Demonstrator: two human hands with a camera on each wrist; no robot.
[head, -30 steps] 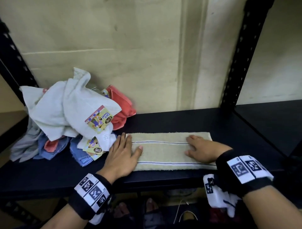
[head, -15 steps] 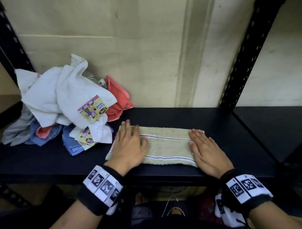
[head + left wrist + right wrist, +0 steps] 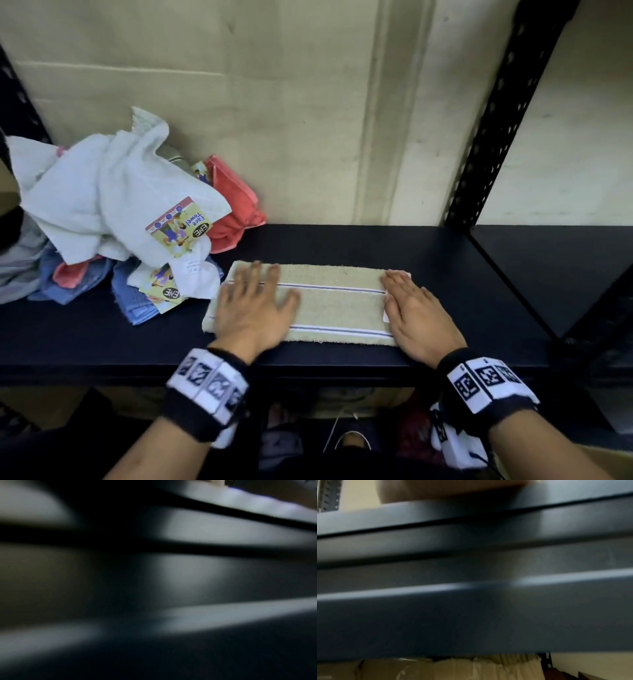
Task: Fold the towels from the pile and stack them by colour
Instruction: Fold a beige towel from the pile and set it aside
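Where hands cover it: beige towel [image 3: 337, 303] flat on dark shelf [image 3: 445, 253], right of pile [image 3: 113, 219]
Left hand [image 3: 255, 313]: blurred, fingers spread, pressing towel
Right hand [image 3: 419, 317]: fingers together, flat on towel's end
Wrist views: smeared, unreadable

The paper tag [image 3: 179, 226] on the white towel [image 3: 102, 198] reads "ENE Face Towel".

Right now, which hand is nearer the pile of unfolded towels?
Left. The left hand lies flat on the beige towel's left end, right beside the pile. The right hand presses the towel's far right end, away from the pile.
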